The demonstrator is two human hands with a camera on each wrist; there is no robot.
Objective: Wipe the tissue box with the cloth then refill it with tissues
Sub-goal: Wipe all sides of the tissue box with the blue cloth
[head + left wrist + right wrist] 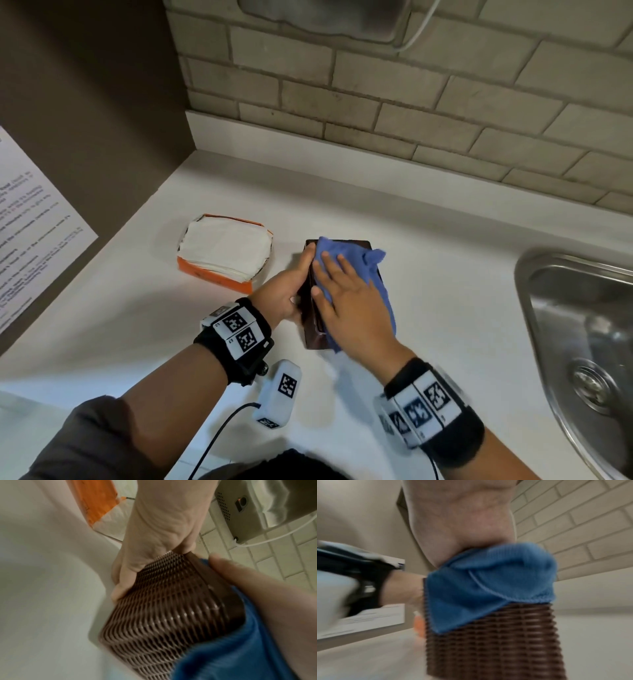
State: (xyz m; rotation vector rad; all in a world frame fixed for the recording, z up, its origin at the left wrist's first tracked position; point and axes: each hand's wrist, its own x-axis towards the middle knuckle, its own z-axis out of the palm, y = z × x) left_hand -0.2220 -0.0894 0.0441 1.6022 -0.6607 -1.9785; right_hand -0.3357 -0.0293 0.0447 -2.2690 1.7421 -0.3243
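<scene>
Tissue box (313, 329), brown woven: sitting on white counter (445, 308), right of orange tissue pack (224, 255). Left grip (284, 294) clasping its side, fingers curled. Right grip (346, 298) lying flat, fingers spread, pressing blue cloth (356, 270) onto top.

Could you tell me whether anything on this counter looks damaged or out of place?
The orange tissue pack left of the brown tissue box looks roughly torn open, its top ragged and the white tissues exposed. A white tagged device on a cable lies loose near the counter's front edge.
</scene>
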